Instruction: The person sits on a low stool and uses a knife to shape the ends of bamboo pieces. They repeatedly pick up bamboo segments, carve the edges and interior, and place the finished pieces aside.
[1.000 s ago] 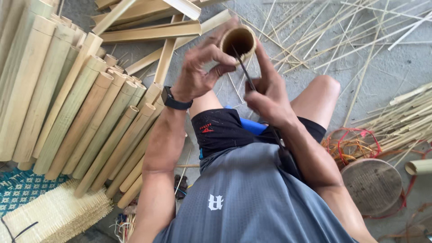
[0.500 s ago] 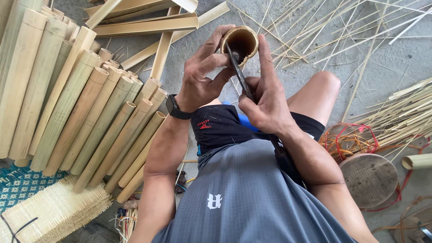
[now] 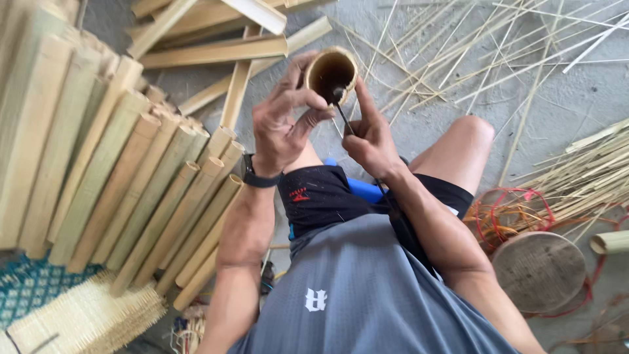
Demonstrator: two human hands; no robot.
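Head view showed the thin dark tool (image 3: pixel 342 111) moved deeper, its tip now inside the bamboo tube (image 3: pixel 331 72). The left hand (image 3: pixel 285 128) gripped the tube tightly; the right hand (image 3: pixel 372 139) pinched the tool.

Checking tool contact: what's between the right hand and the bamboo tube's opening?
Head view: a thin dark tool runs from the right hand into the bamboo tube, held by the left hand.

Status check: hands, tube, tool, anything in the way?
Left hand gripping bamboo tube, open end up. Right hand holds thin dark tool, tip at tube mouth. Nothing between hands and tube; bamboo slats beside left arm.
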